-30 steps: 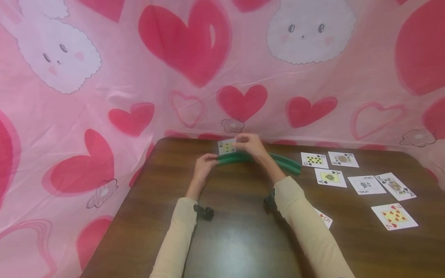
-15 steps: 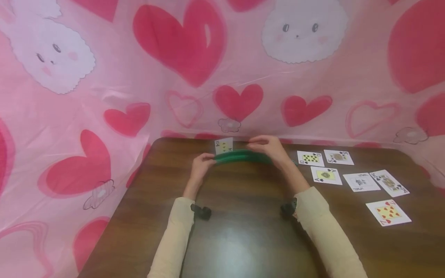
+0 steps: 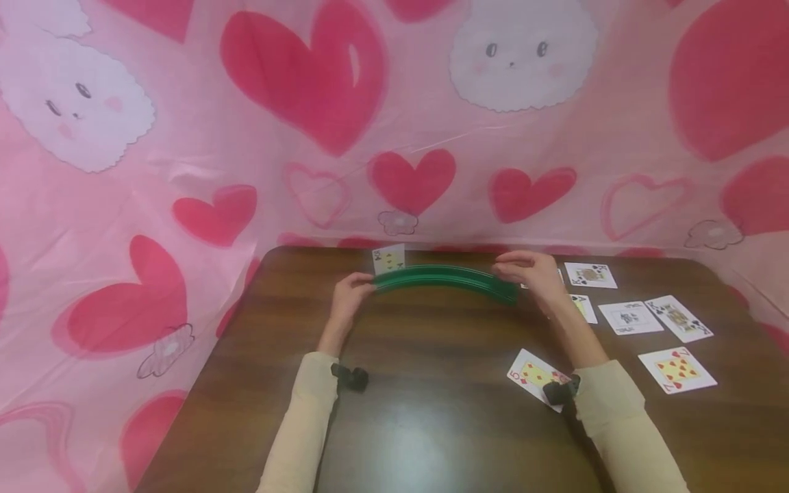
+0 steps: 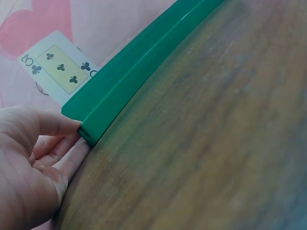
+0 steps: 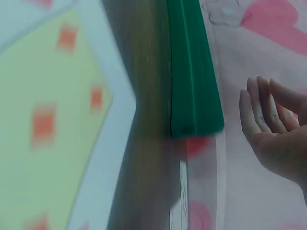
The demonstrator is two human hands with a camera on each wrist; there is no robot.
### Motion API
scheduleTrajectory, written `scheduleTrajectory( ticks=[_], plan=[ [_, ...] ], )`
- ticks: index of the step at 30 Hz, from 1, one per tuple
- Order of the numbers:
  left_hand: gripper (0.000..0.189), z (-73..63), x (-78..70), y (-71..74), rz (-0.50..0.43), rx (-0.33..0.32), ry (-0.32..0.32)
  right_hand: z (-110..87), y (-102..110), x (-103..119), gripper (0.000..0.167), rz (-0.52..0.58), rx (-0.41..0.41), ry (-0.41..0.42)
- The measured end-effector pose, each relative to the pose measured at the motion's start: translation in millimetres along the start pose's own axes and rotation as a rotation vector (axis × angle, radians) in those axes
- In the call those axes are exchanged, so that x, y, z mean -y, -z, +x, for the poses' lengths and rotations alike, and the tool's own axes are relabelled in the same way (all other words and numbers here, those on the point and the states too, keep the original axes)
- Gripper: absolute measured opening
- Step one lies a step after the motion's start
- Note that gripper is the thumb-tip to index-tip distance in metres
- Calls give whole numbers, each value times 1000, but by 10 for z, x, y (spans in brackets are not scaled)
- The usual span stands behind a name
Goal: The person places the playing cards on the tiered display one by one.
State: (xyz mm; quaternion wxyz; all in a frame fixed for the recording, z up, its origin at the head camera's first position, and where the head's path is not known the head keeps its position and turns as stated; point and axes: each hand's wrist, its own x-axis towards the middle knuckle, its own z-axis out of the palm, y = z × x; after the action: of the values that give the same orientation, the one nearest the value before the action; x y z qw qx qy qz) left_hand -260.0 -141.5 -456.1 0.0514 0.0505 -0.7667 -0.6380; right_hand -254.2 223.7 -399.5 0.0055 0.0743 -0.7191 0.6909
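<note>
The left hand (image 3: 348, 301) pinches one green holder (image 3: 437, 275), one clubs card (image 3: 390, 257) showing above it, while the right hand (image 3: 535, 275) hovers relaxed and free, and seven cards (image 3: 678, 370) lie flat.

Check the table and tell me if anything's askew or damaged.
The five of diamonds looks stray: it lies slanted, on its own, apart from the other loose cards to the right, and partly hidden by the black wrist camera. The green holder looks sound, and no damage shows.
</note>
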Motion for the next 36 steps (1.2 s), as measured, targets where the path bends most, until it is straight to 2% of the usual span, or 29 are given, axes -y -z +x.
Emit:
scheduleTrajectory(
  ticks=[6,16,18,21,25,28,32,36],
  plan=[
    [20,-7,1,-10,-3,-1,4,-149,347,-8,39,24,-97,14],
    [20,-6,1,-6,2,4,11,-367,771,-7,33,127,-213,-33],
    [21,-8,-15,-3,-8,12,15,-393,830,-20,32,167,-233,-44],
    [22,-73,-136,-1,-17,31,29,-433,909,-43,30,236,-250,-60],
    [21,-72,-110,-18,-9,24,23,-477,986,-89,29,280,-253,-55],
    [21,-12,20,-35,-10,4,10,-491,1023,-122,25,291,-249,-54],
    [20,-20,6,-38,-14,-4,4,-500,1063,-152,26,289,-241,-71],
    [20,-24,-11,-32,-15,-3,9,-518,1091,-183,34,282,-252,-109]
  ],
)
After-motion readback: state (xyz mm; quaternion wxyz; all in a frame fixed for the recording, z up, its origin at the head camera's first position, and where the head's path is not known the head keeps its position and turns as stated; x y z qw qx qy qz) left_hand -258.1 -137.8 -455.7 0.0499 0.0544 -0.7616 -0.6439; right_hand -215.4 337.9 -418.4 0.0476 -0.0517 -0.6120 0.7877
